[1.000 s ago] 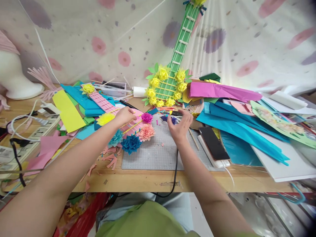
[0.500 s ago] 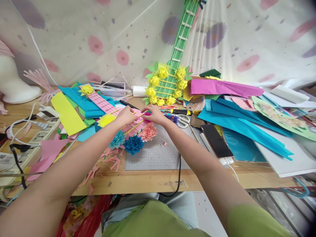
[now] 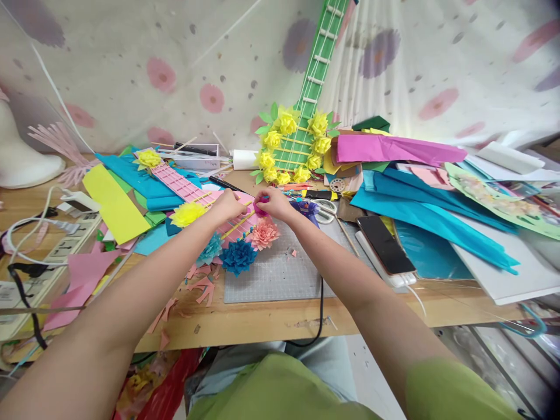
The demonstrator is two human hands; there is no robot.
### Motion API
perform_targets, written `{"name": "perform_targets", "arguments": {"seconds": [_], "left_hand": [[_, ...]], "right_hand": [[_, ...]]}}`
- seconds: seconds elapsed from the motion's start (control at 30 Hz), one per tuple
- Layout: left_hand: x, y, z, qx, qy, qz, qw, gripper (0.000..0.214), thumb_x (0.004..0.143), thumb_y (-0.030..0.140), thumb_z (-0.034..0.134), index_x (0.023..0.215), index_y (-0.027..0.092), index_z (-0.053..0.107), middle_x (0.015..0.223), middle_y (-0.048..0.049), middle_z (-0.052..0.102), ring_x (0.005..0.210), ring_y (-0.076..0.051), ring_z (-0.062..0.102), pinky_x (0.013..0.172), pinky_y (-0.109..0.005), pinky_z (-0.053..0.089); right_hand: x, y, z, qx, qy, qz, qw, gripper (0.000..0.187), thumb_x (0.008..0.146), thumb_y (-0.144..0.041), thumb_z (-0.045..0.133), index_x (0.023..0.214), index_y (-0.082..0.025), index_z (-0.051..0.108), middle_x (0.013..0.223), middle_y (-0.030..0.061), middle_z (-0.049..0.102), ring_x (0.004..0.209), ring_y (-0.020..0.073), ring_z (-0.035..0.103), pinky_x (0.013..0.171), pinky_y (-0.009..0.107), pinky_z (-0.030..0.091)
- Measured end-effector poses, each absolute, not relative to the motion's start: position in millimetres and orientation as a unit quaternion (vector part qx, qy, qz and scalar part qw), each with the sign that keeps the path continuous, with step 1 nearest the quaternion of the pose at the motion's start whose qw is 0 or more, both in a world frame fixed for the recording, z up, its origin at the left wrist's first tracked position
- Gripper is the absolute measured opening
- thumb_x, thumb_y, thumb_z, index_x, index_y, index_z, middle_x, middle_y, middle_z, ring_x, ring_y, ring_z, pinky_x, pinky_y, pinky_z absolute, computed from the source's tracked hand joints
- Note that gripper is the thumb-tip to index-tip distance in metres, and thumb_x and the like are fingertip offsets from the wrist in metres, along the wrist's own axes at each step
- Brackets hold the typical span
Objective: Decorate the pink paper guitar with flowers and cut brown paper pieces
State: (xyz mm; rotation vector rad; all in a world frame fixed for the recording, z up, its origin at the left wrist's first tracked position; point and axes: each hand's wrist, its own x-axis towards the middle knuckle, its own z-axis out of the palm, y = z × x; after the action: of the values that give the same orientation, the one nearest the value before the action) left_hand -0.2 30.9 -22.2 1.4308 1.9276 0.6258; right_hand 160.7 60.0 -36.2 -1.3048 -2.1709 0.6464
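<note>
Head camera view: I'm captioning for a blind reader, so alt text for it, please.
A left hand and right hand close together over a pink flower-trimmed guitar on a cluttered table, the right touching a magenta flower. Behind stands a green guitar with yellow flowers; a phone lies right.

Looks forward and down from head height, over the front edge of the light-brown wooden tabletop [image 3: 254, 321]. Takes in the olive-green fabric shirt [image 3: 271, 391] close below, the bare left hand [image 3: 228, 206] and bare right hand [image 3: 277, 205] farther out near mid-view, and the white flower-printed hanging sheet [image 3: 245, 58] beyond, faced nearly head-on.
</note>
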Motion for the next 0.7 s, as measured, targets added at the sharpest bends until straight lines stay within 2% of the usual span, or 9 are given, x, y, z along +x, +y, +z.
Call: {"name": "perform_targets", "arguments": {"seconds": [0.1, 0.23, 0.33, 0.5, 0.7], "left_hand": [[1, 36, -26, 0.543, 0.733, 0.241, 0.331, 0.049, 0.047, 0.014, 0.07, 0.095, 0.015, 0.055, 0.054, -0.0025, 0.061, 0.049, -0.023, 0.061, 0.048, -0.03, 0.044], [4, 38, -23, 0.544, 0.723, 0.227, 0.36, 0.022, 0.047, 0.012, 0.067, 0.067, 0.016, 0.059, 0.043, -0.0035, 0.054, 0.049, -0.024, 0.059, 0.048, -0.031, 0.044], [8, 38, -20, 0.543, 0.72, 0.222, 0.37, 0.014, 0.047, 0.01, 0.066, 0.053, 0.017, 0.055, 0.041, -0.0044, 0.054, 0.049, -0.023, 0.058, 0.048, -0.031, 0.044], [14, 39, -16, 0.54, 0.723, 0.215, 0.372, 0.017, 0.047, 0.01, 0.065, 0.047, 0.018, 0.049, 0.039, -0.0042, 0.053, 0.043, -0.019, 0.053, 0.043, -0.028, 0.038], [17, 40, -14, 0.543, 0.735, 0.197, 0.355, 0.019, 0.047, 0.008, 0.065, 0.051, 0.018, 0.049, 0.039, -0.0043, 0.051, 0.046, -0.022, 0.056, 0.045, -0.03, 0.039]], "right_hand": [[163, 62, -39, -0.483, -0.795, 0.247, 0.271, 0.012, 0.065, -0.011, 0.057, 0.071, -0.018, 0.066, 0.081, 0.003, 0.062, 0.085, 0.0179, 0.056, 0.084, 0.031, 0.042], [164, 64, -42, -0.48, -0.792, 0.255, 0.278, 0.013, 0.065, -0.01, 0.056, 0.07, -0.018, 0.065, 0.081, 0.0022, 0.063, 0.084, 0.017, 0.057, 0.083, 0.031, 0.043], [165, 64, -43, -0.48, -0.793, 0.257, 0.275, 0.012, 0.065, -0.01, 0.056, 0.069, -0.018, 0.065, 0.08, 0.0021, 0.064, 0.083, 0.0167, 0.057, 0.083, 0.03, 0.043], [166, 63, -42, -0.489, -0.786, 0.258, 0.277, 0.011, 0.066, -0.013, 0.057, 0.071, -0.017, 0.066, 0.081, 0.0033, 0.064, 0.084, 0.0174, 0.057, 0.082, 0.031, 0.043], [166, 64, -44, -0.485, -0.784, 0.265, 0.282, 0.011, 0.066, -0.013, 0.057, 0.072, -0.017, 0.066, 0.081, 0.003, 0.063, 0.084, 0.0172, 0.057, 0.084, 0.031, 0.042]]}}
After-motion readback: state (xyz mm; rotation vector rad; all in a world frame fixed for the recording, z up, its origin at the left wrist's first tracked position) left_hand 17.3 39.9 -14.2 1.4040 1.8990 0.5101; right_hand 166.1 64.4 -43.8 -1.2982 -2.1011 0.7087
